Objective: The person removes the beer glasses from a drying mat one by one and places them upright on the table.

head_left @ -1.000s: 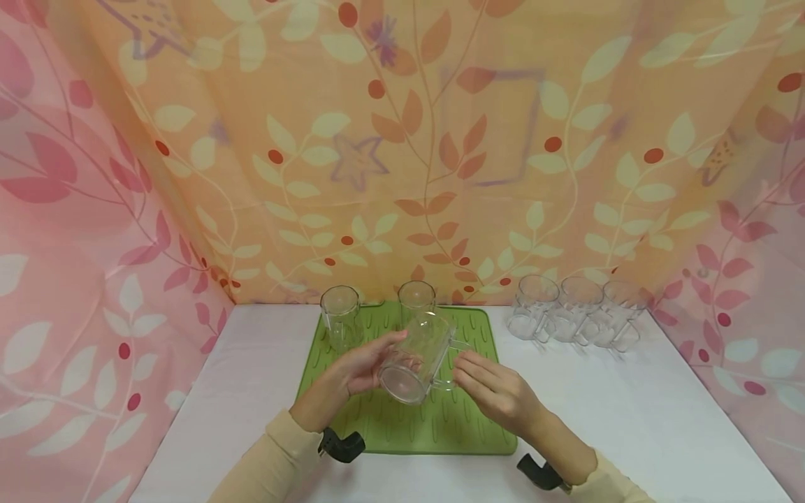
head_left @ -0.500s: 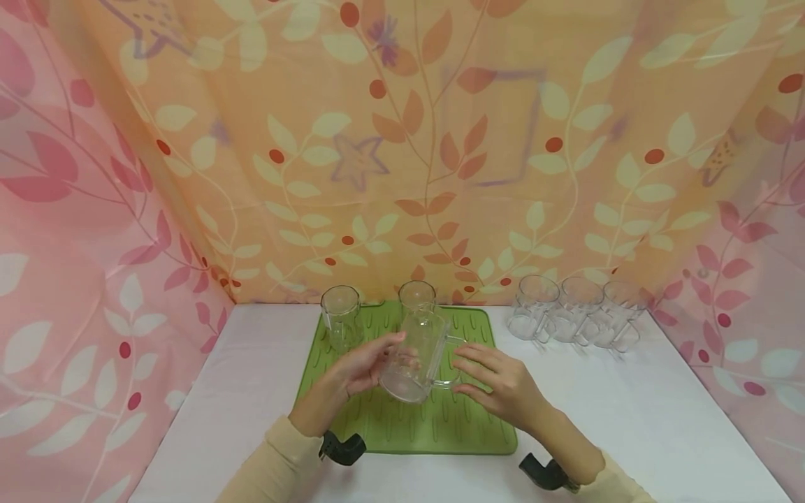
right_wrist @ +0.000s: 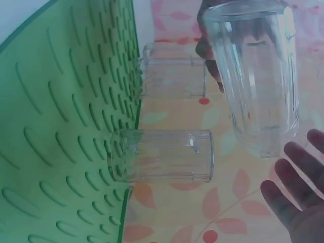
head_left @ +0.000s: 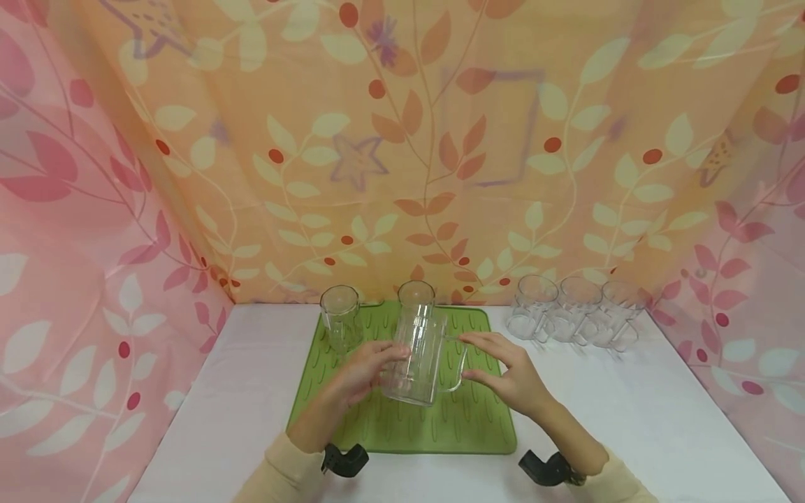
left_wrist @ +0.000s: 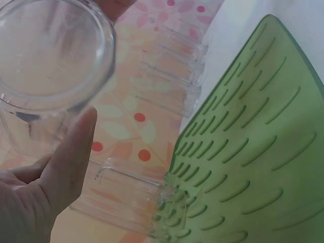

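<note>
Glass mug [head_left: 421, 367] between left hand [head_left: 365, 370], gripping its side, and right hand [head_left: 517, 377], spread beside handle [head_left: 463, 365]

The mat [head_left: 440, 436] lay on the worktop [head_left: 660, 426]; taken from its centre, a first mug [head_left: 340, 320] stood on it at eleven o'clock, by the back left corner, and a second mug [head_left: 416, 295] at twelve, near the back edge. Above the mat, clear of it and before the second mug, a held mug [head_left: 411, 367] was between the left hand [head_left: 367, 370], gripping at nine o'clock, and the right hand [head_left: 506, 370], by its handle [head_left: 464, 360] at three. Beyond the mat, at two o'clock, three mugs [head_left: 575, 314] stood close together in a row on the worktop. Behind everything, at twelve, hung a back curtain [head_left: 402, 202].
</note>
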A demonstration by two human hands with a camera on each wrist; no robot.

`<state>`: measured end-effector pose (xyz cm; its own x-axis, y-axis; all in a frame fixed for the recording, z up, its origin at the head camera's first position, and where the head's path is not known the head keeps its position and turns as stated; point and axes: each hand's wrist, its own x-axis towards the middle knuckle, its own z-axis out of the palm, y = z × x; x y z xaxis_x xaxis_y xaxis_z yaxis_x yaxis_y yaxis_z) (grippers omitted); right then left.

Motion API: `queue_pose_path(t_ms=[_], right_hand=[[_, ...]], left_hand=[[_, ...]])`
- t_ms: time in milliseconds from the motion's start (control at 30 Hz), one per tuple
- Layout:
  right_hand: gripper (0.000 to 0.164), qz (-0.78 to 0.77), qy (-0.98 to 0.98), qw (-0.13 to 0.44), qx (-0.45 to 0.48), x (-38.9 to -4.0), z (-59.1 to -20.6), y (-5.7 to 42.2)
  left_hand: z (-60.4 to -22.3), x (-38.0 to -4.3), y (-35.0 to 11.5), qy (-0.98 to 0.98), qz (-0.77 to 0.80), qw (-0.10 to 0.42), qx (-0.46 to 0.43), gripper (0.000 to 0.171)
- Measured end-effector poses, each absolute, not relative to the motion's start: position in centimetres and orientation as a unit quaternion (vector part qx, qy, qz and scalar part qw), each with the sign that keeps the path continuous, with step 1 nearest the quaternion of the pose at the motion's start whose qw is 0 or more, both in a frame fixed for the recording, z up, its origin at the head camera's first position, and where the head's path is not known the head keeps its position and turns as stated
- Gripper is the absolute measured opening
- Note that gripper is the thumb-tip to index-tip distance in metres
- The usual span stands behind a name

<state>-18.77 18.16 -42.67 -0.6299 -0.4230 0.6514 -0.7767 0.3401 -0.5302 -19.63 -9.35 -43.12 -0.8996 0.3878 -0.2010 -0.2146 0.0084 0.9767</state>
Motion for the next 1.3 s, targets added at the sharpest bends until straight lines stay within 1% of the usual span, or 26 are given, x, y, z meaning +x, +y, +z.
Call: queue_pose_path(t_ms=[133, 367, 433, 600, 800, 900, 1000, 1133, 1300], right_hand=[[0.051, 0.466, -0.797, 0.166, 0.347, -18.8, -42.5, 18.2], [0.042, 0.576, -0.743, 0.099, 0.325, -19.1, -42.9, 18.2], [0.041, 0.605, -0.728, 0.08, 0.313, -19.1, -43.0, 18.2], [0.042, 0.661, -0.695, 0.024, 0.281, -19.1, -43.3, 18.3], [0.047, 0.709, -0.648, -0.039, 0.276, -19.2, -43.5, 18.1], [0.045, 0.735, -0.613, -0.061, 0.284, -19.3, -43.7, 18.0], [0.04, 0.758, -0.583, -0.082, 0.281, -19.4, -43.8, 17.9], [0.034, 0.774, -0.567, -0.097, 0.265, -19.4, -44.0, 17.8], [0.035, 0.781, -0.561, -0.103, 0.256, -19.2, -44.2, 17.4]], left_hand=[[-43.1, -19.3, -9.2, 0.691, 0.692, 0.193, 0.083, 0.052], [-43.2, -18.4, -9.4, 0.717, 0.673, 0.144, 0.116, 0.06], [-43.3, -18.2, -9.5, 0.726, 0.665, 0.126, 0.122, 0.062], [-43.6, -17.8, -9.5, 0.734, 0.657, 0.1, 0.137, 0.063], [-44.1, -17.4, -9.4, 0.719, 0.669, 0.094, 0.163, 0.066], [-44.3, -17.3, -9.4, 0.706, 0.681, 0.097, 0.167, 0.069], [-44.6, -17.2, -9.4, 0.691, 0.694, 0.1, 0.176, 0.073], [-44.9, -17.0, -9.4, 0.672, 0.708, 0.1, 0.192, 0.077], [-44.9, -16.8, -9.3, 0.673, 0.707, 0.092, 0.197, 0.08]])
